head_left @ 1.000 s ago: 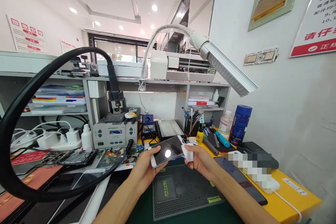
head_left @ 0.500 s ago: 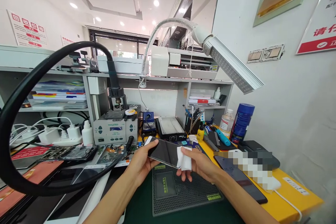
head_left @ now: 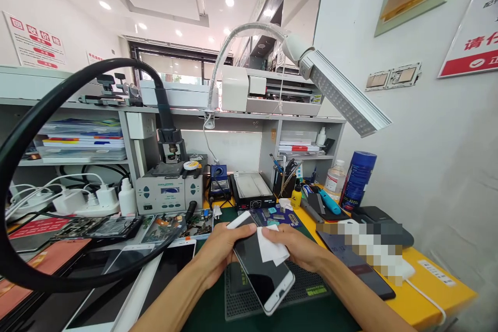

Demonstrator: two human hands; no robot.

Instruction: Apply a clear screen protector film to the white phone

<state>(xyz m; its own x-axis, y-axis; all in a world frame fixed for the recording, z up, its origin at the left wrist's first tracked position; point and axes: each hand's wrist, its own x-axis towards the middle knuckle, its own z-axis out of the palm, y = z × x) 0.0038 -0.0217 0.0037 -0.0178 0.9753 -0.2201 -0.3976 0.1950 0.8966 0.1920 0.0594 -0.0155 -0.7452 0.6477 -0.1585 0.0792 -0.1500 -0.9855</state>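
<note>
A white-framed smartphone [head_left: 260, 276] with a dark screen is tilted over the work mat, its home-button end toward me. My left hand [head_left: 223, 249] is closed round the phone's upper left edge, thumb on the glass. My right hand [head_left: 298, 246] pinches a folded white wipe [head_left: 271, 249] that lies against the screen's right side. Some right-hand fingers are hidden behind the wipe and phone. Beneath them is a dark perforated repair mat [head_left: 249, 305] with green print, lying on a green surface [head_left: 202, 314].
A hot-air station [head_left: 169, 194] stands behind, its black hose [head_left: 23, 155] looping widely on the left. More phones and white panels [head_left: 136, 285] lie left. On the right are a dark phone [head_left: 360, 264], a blue can [head_left: 358, 180] and a yellow bottle [head_left: 296, 197].
The phone has turned from lying crosswise to pointing its lower end toward me. The wipe has moved from the phone's end to the right side of the screen.
</note>
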